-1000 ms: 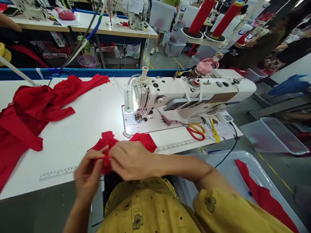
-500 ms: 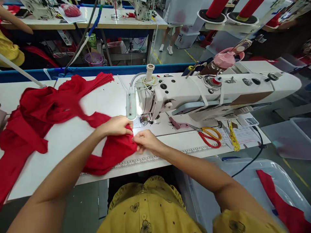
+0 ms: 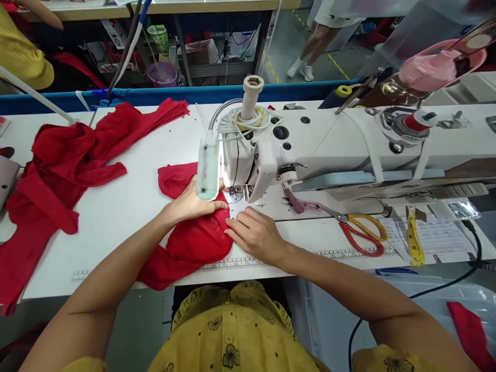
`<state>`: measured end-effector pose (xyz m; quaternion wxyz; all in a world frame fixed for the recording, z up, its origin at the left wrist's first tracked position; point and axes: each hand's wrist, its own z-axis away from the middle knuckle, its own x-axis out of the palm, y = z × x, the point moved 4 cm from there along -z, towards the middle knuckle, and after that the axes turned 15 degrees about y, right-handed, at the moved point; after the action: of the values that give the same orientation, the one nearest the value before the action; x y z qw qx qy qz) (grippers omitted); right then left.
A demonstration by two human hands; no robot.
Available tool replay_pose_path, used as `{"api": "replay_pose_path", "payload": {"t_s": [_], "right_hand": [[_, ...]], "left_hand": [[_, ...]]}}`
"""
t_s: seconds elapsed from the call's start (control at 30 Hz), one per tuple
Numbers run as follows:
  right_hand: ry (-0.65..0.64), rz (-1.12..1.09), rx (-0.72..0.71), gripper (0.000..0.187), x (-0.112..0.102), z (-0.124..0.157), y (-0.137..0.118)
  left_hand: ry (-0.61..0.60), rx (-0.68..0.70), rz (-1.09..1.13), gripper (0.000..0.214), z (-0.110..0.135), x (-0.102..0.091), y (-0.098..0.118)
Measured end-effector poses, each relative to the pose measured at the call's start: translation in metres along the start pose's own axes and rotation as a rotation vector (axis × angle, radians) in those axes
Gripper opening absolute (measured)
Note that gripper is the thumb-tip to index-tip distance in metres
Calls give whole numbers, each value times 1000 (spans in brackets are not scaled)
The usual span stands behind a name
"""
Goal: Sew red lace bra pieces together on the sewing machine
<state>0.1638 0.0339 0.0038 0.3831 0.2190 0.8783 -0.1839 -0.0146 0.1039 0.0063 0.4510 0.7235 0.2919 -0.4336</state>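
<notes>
Currently, the red cloth (image 3: pixel 203 240) lies on the white table (image 3: pixel 112 227), directly in front of the sewing machine (image 3: pixel 329 137), with its upper right edge beside the needle area. The left hand (image 3: pixel 196 201) rests on the cloth, thumb extended toward the right edge. Its fingers are partly hidden behind the lamp (image 3: pixel 208 170), so how tightly it is closed cannot be determined. The right hand (image 3: pixel 258 235) has its fingers curled nearly closed and pinches the right edge of the cloth at the fingertips. The two hands are near each other, not touching.

A red pile (image 3: pixel 65 165) occupies the left side of the table, apart from the cloth in hand. Right of the right hand, the scissors (image 3: pixel 364 235) lie open-handled beside a pink tool (image 3: pixel 308 205). Farther right, a yellow tape measure (image 3: pixel 414 240) lies across a paper sheet (image 3: pixel 444 235). Below the table, at the right, a clear bin (image 3: pixel 337 325) contains a red strip (image 3: pixel 470 330).
</notes>
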Motion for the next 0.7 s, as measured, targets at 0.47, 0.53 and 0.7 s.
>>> {"api": "replay_pose_path", "payload": {"t_s": [0.47, 0.53, 0.7], "right_hand": [[96, 33, -30, 14, -2, 0, -5], [99, 48, -30, 14, -2, -1, -5], [103, 112, -19, 15, -2, -2, -3]], "left_hand": [[318, 331, -375, 25, 77, -2, 41], [340, 354, -373, 25, 75, -1, 39], [355, 394, -317, 24, 66, -1, 36]]}}
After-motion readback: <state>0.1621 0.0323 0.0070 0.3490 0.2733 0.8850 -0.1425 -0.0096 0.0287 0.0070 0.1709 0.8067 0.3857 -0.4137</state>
